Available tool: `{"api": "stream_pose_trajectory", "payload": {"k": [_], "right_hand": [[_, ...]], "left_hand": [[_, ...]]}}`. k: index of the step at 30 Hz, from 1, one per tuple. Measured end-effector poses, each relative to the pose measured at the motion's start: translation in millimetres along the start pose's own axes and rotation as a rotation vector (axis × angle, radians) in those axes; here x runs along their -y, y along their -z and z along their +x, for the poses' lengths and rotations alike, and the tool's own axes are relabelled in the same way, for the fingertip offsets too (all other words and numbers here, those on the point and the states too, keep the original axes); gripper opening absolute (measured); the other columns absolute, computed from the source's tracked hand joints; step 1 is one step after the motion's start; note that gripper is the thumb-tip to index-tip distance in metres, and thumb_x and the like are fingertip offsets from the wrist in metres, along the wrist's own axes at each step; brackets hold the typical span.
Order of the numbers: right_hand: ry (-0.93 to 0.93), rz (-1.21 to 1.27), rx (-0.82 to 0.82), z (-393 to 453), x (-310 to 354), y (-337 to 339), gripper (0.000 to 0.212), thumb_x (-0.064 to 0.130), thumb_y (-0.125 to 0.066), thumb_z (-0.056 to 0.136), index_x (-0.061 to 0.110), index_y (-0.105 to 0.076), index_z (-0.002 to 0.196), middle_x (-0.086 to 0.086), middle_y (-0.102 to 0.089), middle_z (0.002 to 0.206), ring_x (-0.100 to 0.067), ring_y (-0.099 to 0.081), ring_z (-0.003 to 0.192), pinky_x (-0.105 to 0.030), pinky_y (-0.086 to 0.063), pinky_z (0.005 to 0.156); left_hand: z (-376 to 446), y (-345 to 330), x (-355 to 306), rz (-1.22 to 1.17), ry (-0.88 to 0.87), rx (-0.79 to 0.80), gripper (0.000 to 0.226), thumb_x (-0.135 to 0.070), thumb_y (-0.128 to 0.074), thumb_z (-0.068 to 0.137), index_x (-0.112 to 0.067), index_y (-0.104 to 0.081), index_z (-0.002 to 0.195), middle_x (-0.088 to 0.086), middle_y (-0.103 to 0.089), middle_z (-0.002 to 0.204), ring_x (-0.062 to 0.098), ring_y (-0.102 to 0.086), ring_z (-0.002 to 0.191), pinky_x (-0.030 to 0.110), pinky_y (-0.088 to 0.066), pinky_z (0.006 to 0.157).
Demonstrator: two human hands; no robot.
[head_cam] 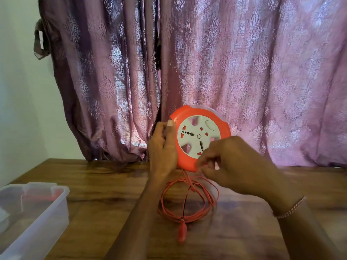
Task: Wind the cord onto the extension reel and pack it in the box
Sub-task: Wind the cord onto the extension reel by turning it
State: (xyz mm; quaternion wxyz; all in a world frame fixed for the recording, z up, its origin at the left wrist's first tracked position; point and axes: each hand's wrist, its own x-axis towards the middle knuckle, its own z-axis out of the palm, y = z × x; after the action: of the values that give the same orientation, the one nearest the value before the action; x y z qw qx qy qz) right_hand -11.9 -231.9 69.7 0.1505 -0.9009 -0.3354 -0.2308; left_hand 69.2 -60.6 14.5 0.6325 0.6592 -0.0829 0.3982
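An orange round extension reel [201, 117] with a white socket face is held upright above the wooden table [105, 177]. My left hand [163, 147] grips its left rim, thumb on the front edge. My right hand [231, 164], blurred, has curled fingers at the reel's lower edge where the orange cord [187, 196] comes out; what they pinch is unclear. The cord lies in loose loops on the table below the reel, ending in an orange plug [182, 231] near me. A clear plastic box [35, 209] sits at the left front.
A purple patterned curtain [206, 62] hangs right behind the table. A white wall [16, 91] is at the left. The clear box holds something red and pale inside. A bracelet [291, 207] is on my right wrist.
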Motion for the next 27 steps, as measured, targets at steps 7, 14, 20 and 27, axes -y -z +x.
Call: {"api": "stream_pose_trajectory", "payload": {"k": [7, 14, 20, 27], "right_hand": [[0.003, 0.061, 0.197, 2.7, -2.8, -13.7, 0.026, 0.019, -0.067, 0.082, 0.035, -0.079, 0.098, 0.027, -0.048, 0.048, 0.008, -0.052, 0.055, -0.008, -0.033, 0.059], [0.005, 0.029, 0.158, 4.4, -3.2, -18.1, 0.019, 0.032, -0.067, 0.082, 0.038, -0.078, 0.096, 0.008, -0.073, 0.073, -0.011, -0.062, 0.066, -0.031, -0.053, 0.068], [0.051, 0.166, 0.160, 8.2, -4.3, -24.9, 0.008, 0.028, -0.078, 0.077, 0.031, -0.079, 0.084, 0.018, -0.073, 0.080, 0.010, -0.060, 0.067, -0.016, -0.047, 0.064], [0.126, 0.112, 0.263, 11.8, -4.5, -45.1, 0.022, 0.028, -0.074, 0.084, 0.010, -0.066, 0.074, -0.007, -0.065, 0.063, -0.021, -0.054, 0.058, -0.039, -0.051, 0.063]], "left_hand": [[-1.0, 0.2, -2.6, -0.057, 0.046, -0.034, 0.053, -0.068, -0.042, 0.092, -0.018, -0.056, 0.084, -0.007, -0.065, 0.073, 0.010, -0.056, 0.069, 0.046, -0.052, 0.073], [1.8, 0.2, -1.2, -0.116, 0.107, -0.121, 0.040, -0.056, -0.043, 0.099, -0.021, -0.057, 0.083, -0.004, -0.066, 0.080, 0.017, -0.057, 0.077, 0.054, -0.053, 0.085], [7.7, 1.6, -2.6, -0.153, 0.209, -0.215, 0.039, -0.062, -0.040, 0.095, -0.031, -0.062, 0.085, -0.009, -0.073, 0.089, 0.020, -0.069, 0.093, 0.053, -0.057, 0.095], [12.6, 4.4, -0.7, -0.161, 0.244, -0.259, 0.037, -0.052, -0.042, 0.106, -0.028, -0.063, 0.088, -0.004, -0.074, 0.094, 0.026, -0.071, 0.096, 0.056, -0.058, 0.095]]}}
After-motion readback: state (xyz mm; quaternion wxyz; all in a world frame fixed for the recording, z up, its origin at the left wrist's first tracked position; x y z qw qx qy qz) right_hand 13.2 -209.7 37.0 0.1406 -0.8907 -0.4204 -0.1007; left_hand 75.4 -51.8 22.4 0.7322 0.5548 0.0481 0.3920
